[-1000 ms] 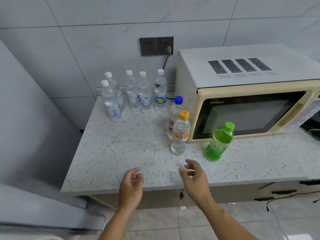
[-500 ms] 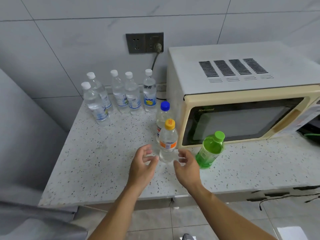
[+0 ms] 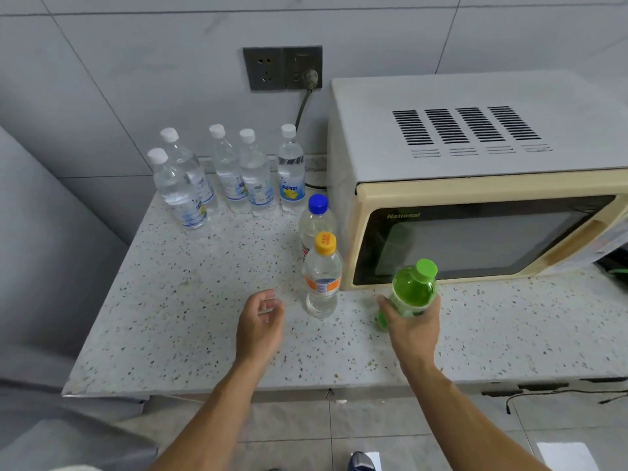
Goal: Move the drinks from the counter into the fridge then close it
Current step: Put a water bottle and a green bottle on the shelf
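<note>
The green bottle (image 3: 413, 294) is in the right hand (image 3: 413, 329), whose fingers and thumb curl round its lower body; it tilts a little, and whether its base has left the table (image 3: 170, 317) cannot be told, since the hand covers it. Just to the left of that hand stands the orange-capped bottle (image 3: 323, 278), upright, with the blue-capped bottle (image 3: 316, 219) directly behind it, partly hidden. The left hand (image 3: 260, 317) hovers just left of the orange-capped bottle, fingers loosely curled, holding nothing and apart from the bottle.

Farther beyond the left hand, against the wall, five clear water bottles (image 3: 251, 171) stand in a cluster. Beyond the right hand sits the microwave (image 3: 475, 185), the green bottle right in front of its door.

As a judgement, the task is barely begun: all eight drinks are at the table, one only just gripped, and none shows as stored. Carrying each across, loading and closing the door are all left.

The fridge itself is hard to make out; a grey slab (image 3: 51, 266) far left of the left hand may be its side or door, but its edges are cut off and no interior shows. The labels are too blurred to read.
</note>
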A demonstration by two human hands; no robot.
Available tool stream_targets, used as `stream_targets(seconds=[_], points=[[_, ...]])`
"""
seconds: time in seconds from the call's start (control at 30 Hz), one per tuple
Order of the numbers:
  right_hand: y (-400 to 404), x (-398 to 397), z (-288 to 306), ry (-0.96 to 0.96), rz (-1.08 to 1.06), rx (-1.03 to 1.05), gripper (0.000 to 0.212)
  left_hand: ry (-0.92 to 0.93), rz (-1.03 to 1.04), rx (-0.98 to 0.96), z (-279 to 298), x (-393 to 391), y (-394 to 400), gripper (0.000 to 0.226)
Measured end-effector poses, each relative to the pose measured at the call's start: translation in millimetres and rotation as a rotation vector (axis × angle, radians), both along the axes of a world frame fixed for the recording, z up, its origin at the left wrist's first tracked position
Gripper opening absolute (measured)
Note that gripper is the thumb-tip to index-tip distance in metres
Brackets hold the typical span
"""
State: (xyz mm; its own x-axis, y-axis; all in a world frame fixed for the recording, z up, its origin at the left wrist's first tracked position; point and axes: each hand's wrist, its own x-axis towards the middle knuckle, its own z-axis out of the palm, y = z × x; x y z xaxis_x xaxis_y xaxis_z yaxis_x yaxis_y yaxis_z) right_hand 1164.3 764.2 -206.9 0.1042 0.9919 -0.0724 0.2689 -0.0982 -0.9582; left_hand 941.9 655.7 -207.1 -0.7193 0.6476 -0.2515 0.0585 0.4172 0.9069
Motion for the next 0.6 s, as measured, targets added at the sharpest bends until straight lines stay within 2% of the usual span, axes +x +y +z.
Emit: stream_targets(seconds=[0.13, 0.27, 0.4, 0.6], points=[[-31, -2, -2, 0.016, 0.058, 0.025, 0.059, 0.030, 0.069, -0.032, -3, -22, -21, 0.023], [-74, -24, -2, 0.037, 0.286, 0.061, 0.052, 0.019, 0.178, -0.015, -5, -47, -40, 0.023], [-96, -71, 8, 0.012, 0.506, 0.068, 0.054, -0.044, 0.353, 0.026, 1, -63, -45, 0.021], [-81, -162, 24, 0.099, 0.603, 0.039, 0.068, -0.142, 0.599, 0.151, 23, -92, -20, 0.032]])
